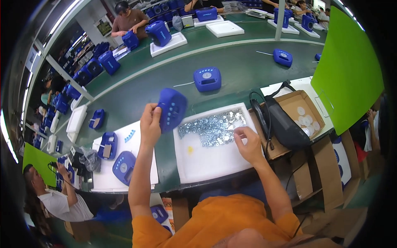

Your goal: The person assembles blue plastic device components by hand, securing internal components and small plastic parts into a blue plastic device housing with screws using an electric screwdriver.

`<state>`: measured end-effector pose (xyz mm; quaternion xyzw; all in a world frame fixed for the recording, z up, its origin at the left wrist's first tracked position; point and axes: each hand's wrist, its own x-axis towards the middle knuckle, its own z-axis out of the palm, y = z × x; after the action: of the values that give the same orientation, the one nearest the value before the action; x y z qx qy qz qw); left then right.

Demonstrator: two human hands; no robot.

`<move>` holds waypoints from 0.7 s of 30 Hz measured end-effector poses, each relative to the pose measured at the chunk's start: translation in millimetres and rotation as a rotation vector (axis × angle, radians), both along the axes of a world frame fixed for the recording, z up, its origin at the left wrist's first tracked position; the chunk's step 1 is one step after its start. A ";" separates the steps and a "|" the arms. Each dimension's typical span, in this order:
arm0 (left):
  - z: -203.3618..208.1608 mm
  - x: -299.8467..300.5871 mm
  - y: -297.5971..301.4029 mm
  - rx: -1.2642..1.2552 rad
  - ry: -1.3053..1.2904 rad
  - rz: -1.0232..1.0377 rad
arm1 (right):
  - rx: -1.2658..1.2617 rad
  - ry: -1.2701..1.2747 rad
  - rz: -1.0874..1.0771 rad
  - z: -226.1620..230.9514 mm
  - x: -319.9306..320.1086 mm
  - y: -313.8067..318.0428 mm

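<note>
My left hand (pixel 150 124) grips a blue plastic speaker panel (pixel 173 109) by its left edge, tilted up above the bench, with a row of light buttons showing. The panel is slightly blurred. Over the right part of a white foam tray (pixel 215 168), my right hand (pixel 249 144) has its thumb and fingers brought together. Whatever is between the fingertips is too small to make out. Shiny metal washers (pixel 213 128) cover the far part of that tray, and a small yellow patch (pixel 190 150) marks its near left. Another blue panel (pixel 207 79) with a white cable lies beyond on the green surface.
Right of the tray, a black pouch (pixel 288 122) and cable lie by a cardboard box (pixel 305 103) holding white discs. More blue panels (pixel 124 167) rest on a white sheet at left. A green board (pixel 349 66) stands at right. People work across the line.
</note>
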<state>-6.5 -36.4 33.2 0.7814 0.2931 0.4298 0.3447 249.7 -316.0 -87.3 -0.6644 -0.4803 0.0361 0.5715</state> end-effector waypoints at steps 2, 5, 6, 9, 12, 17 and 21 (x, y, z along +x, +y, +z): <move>23.7 -3.1 -35.4 -0.163 0.009 -0.127 | 0.034 -0.013 0.073 36.9 -6.5 2.5; 38.4 -10.1 -69.0 -0.421 0.046 -0.370 | 0.038 -0.037 0.212 92.8 -22.1 4.1; 39.4 -11.3 -75.4 -0.502 0.069 -0.482 | 0.021 -0.062 0.283 103.9 -25.0 6.0; 41.9 -13.6 -91.0 -0.555 0.119 -0.543 | -0.084 -0.187 0.341 112.2 -23.4 7.3; 41.7 -15.0 -95.3 -0.593 0.117 -0.561 | -0.136 -0.171 0.357 127.1 -25.3 -4.3; 31.2 -14.5 -98.2 -0.618 0.167 -0.581 | -0.160 -0.235 0.327 128.6 -30.7 -15.9; 17.9 -9.7 -101.3 -0.570 0.145 -0.550 | -0.191 -0.107 0.319 123.7 -25.7 -19.2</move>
<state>-16.2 -137.7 51.1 0.7320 0.2039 0.1669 0.6283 224.0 -335.1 36.4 -0.6320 -0.6036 0.1360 0.4666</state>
